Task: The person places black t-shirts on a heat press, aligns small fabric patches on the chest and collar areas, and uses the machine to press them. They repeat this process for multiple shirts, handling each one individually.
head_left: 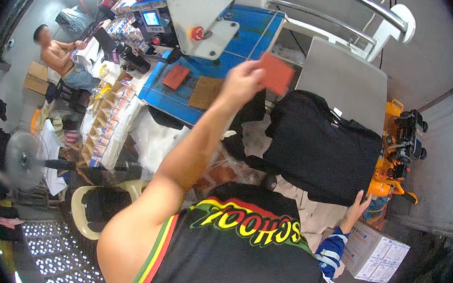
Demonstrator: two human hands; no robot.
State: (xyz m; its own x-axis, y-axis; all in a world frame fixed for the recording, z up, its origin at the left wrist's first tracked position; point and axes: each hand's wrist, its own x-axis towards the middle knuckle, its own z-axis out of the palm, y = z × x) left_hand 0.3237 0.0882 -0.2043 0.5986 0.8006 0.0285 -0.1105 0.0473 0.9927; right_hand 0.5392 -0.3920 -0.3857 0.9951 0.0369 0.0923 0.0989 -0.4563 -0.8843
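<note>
- Pad (pixel 279 75): red, flat, squarish; held up in left hand, in view between table and shirt.
- Left hand (pixel 241 82): closed on pad, thumb and fingers pinching its left side; bare arm reaches up across the middle.
- Right hand (pixel 356 209): at shirt's lower right corner, fingers extended, tips at cloth edge; cannot tell if it grips the fabric.
- Sleeve (pixel 330 255): blue, white stripes, on right forearm.
- Shirt (pixel 324 151): black, spread out, some creases, over near end of board; small white tag by upper edge.
- Board (pixel 348 71): gray, flat, far part showing beyond shirt.
- Table (pixel 253 29): blue top, left of board.
- Second pad (pixel 176 76): red, lies on table near left end.
- Mat (pixel 203 92): brown, on table by near edge, between second pad and left arm.
- Machine (pixel 204 3): white, stands over table; lit screen (pixel 151 18), red button (pixel 196 33).
- Rail (pixel 370 8): metal, past far end of board.
- Orange unit (pixel 383 181): right of shirt, just beside it.
- Boxes (pixel 376 254): white, stacked, right of sleeve.
- Tray (pixel 94 134): cardboard, divided, left of table.
- Chair (pixel 77 209): cream, left of wearer, dark item on seat.
- Fan (pixel 24 157): far left, blades blurred.
- Co-worker (pixel 57 57): upper left, well apart, forearms forward.
- Jersey (pixel 241 268): black, red-yellow-green trim, on wearer.
</note>
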